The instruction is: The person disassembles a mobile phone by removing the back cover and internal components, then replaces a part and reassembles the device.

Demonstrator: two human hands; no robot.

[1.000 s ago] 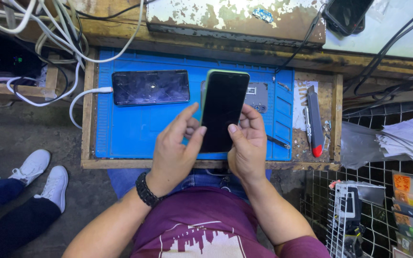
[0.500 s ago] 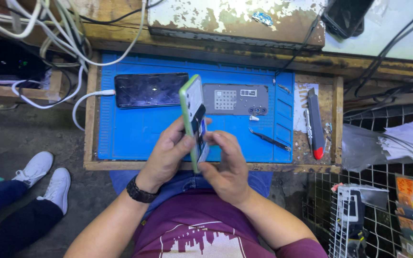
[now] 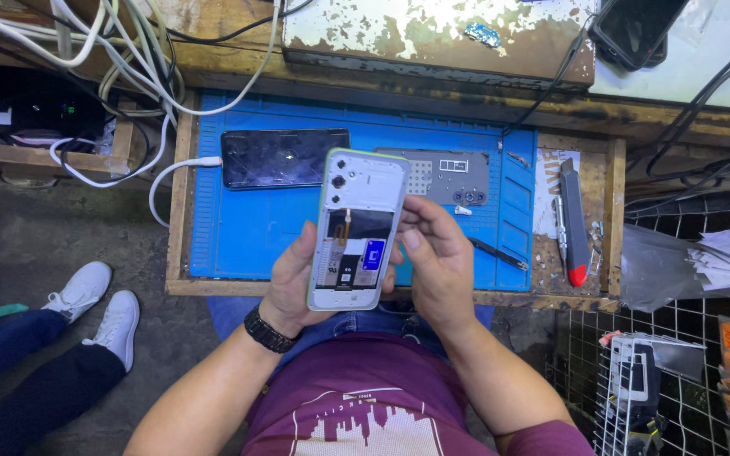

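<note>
phone (image 3: 355,230) held above blue mat (image 3: 238,236), back cover off, internals exposed | left hand (image 3: 293,283) clamped round its lower body; right hand (image 3: 433,262) fingers closed on right edge | grey back plate (image 3: 454,176) lies on mat | reassembly appears undone

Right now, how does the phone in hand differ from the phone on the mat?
Held phone: upright in left hand, back open, white insides showing, green rim, no cable visible. Mat phone: flat, sideways, dark glass up, white cable at its end. Both are slim slab phones, similar in size.
</note>
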